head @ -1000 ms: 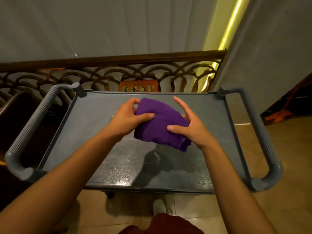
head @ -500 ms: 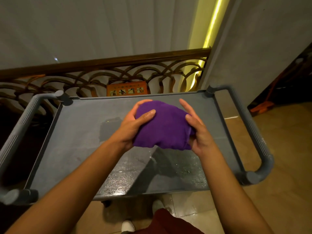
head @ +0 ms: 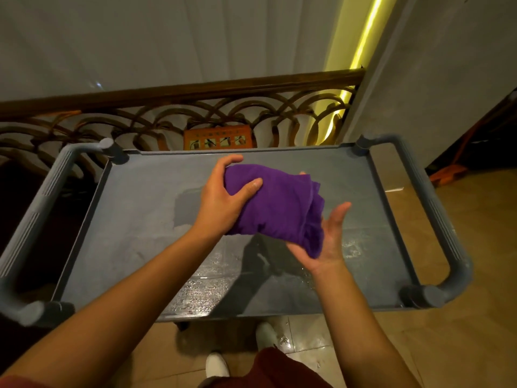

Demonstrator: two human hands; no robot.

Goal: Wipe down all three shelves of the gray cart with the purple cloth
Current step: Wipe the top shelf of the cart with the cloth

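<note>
So the purple cloth [head: 275, 203] is bunched up and held in the air over the top shelf [head: 140, 219] of the gray cart [head: 436, 219], not touching it. Left hand [head: 223, 197] has a proper grab on the cloth's left end, thumb on top and fingers curled round the back. Right hand [head: 326, 239] is spread open, palm up, just cupping the cloth's lower right corner. The shelf looks wet and shiny along the near edge. 2 white shoes [head: 216, 365] show on the tiled floor below.

Left hand [head: 223, 203] fingers curled, gripping; right hand [head: 327, 242] palm up, open.
</note>
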